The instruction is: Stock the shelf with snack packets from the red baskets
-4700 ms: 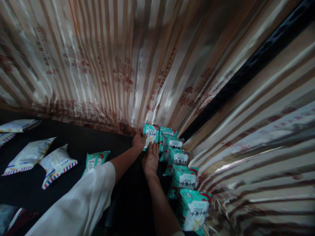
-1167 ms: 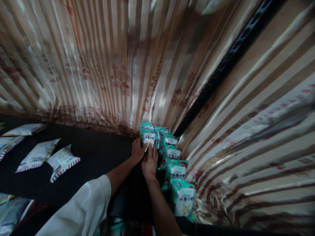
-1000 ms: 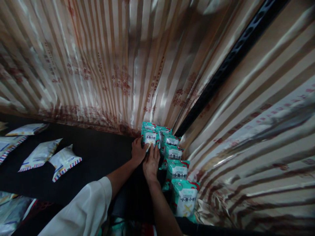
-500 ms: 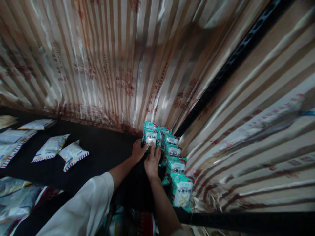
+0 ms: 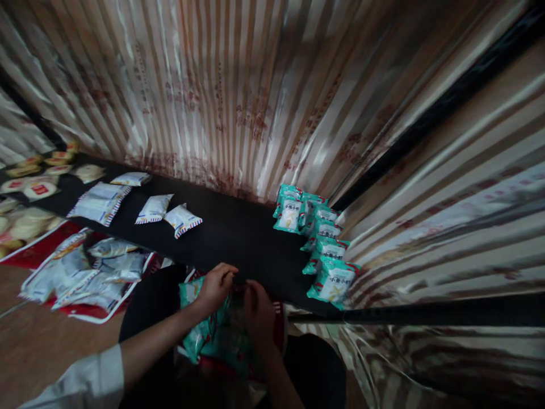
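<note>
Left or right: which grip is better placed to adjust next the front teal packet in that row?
Probably your right grip: it's nearer the front teal packet, which lies right of both, while your left grip is farther left, near other teal packets.

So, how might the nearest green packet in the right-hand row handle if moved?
The green packet looks puffy, so it's probably light and squashy. Its wrinkled edges suggest thin film that may crumple. With its pillow shape, it seems unlikely to roll.

Looks like a shop or storeroom, judging by the shelf (image 5: 251, 238) bearing green packets (image 5: 336, 281) and white packets (image 5: 100, 201) in separate groups, the black post (image 5: 426, 126), and a red bag (image 5: 91, 312) heaped with more.
</note>
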`<state>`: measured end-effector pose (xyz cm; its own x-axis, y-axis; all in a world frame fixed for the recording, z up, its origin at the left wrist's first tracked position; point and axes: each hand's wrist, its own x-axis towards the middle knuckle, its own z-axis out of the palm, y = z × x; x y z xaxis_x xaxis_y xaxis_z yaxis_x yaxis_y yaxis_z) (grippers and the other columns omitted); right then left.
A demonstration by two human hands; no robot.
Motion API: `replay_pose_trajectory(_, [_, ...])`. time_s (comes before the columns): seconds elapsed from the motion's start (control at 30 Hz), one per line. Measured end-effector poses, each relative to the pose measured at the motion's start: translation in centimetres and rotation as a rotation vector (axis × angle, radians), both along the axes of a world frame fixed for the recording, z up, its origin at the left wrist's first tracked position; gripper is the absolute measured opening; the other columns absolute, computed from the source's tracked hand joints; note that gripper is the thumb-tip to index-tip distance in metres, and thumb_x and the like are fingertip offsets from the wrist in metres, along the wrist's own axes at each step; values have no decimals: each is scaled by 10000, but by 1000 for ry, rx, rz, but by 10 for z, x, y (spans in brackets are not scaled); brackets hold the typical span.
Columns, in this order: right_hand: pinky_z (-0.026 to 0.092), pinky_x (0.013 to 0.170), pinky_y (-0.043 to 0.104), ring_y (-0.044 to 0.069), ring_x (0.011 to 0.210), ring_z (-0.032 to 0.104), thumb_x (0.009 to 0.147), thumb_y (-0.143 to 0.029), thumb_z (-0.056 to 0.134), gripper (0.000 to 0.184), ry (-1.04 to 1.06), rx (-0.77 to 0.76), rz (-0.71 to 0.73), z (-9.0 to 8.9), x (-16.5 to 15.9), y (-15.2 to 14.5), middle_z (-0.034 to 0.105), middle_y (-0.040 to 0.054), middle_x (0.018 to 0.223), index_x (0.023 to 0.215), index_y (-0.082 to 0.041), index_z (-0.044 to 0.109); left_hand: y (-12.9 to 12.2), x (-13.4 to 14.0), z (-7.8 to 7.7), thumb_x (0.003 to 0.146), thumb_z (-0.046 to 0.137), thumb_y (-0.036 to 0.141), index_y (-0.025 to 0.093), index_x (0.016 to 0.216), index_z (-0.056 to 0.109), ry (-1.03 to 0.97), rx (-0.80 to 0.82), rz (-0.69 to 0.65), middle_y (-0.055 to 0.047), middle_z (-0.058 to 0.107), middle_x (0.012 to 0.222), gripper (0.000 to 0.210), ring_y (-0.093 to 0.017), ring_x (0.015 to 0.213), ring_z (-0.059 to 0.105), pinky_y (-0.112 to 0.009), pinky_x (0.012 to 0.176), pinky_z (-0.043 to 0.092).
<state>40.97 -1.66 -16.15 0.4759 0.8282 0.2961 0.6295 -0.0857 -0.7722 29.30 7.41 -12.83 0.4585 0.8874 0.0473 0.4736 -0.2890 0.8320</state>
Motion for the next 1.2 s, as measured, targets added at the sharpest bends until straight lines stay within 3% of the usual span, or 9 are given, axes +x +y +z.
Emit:
replay_pose_trajectory(0.17, [461,752,283,189,852,634,823,-330,478,241,-19,-312,106,-32,-39,-14,675,81,928,960,-178,605,-31,-57,-33,777,431,135,163,946,658,271,97,-54,-93,622,1071,285,-231,1059,521,-396,960,409])
replay_pose_trajectory(0.33, [406,640,259,178,714,617,820,-274,437,161,-98,-502,53,-31,-48,4,664,43,772,782,-195,573,-40,-65,-44,786,411,113,154,943,667,343,58,-109,-106,623,1049,304,-225,1074,511,-371,980,390])
replay_pose_trajectory(0.43, [371,607,243,160,658,588,814,-265,412,160,-130,-467,15,-21,-48,5,641,23,713,740,-208,541,-38,-62,-39,793,397,117,147,949,657,345,23,-116,-109,629,1025,305,-223,1043,528,-371,971,389])
replay_pose_trajectory(0.6, [324,556,226,127,560,505,777,-285,412,161,-118,-276,21,3,-38,-11,554,-23,594,652,-221,490,-37,-55,-31,759,412,112,127,1049,616,307,-6,-126,-127,621,1064,355,-243,1064,516,-391,974,380])
replay_pose_trajectory(0.77, [319,477,218,101,457,421,706,-387,509,209,310,-263,-65,26,-17,-22,458,-63,480,585,-222,465,-45,-44,-26,704,481,135,167,1148,564,95,-102,-237,-97,582,1184,453,-233,1128,487,-378,1005,359])
replay_pose_trajectory(0.97, [420,462,209,93,454,498,556,-394,706,275,1009,-178,-172,56,-1,-16,524,-49,493,619,-196,525,-58,-39,-21,793,487,319,211,1306,418,-306,-521,-331,-58,515,1299,529,-224,1187,469,-373,980,395])
replay_pose_trajectory(1.1, [509,571,224,100,527,567,488,-308,772,292,1241,-99,-199,73,4,-10,562,-38,531,606,-192,532,-66,-36,-10,752,586,410,220,1379,302,-346,-429,-352,-70,371,1420,715,-244,1282,366,-375,1033,348])
replay_pose_trajectory(1.2, [534,656,254,116,580,595,499,-277,771,273,1328,-72,-196,76,6,-8,585,-29,559,605,-196,533,-68,-29,1,716,627,373,198,1328,379,-240,-270,-203,-98,442,1360,683,-258,1233,420,-395,1031,343])
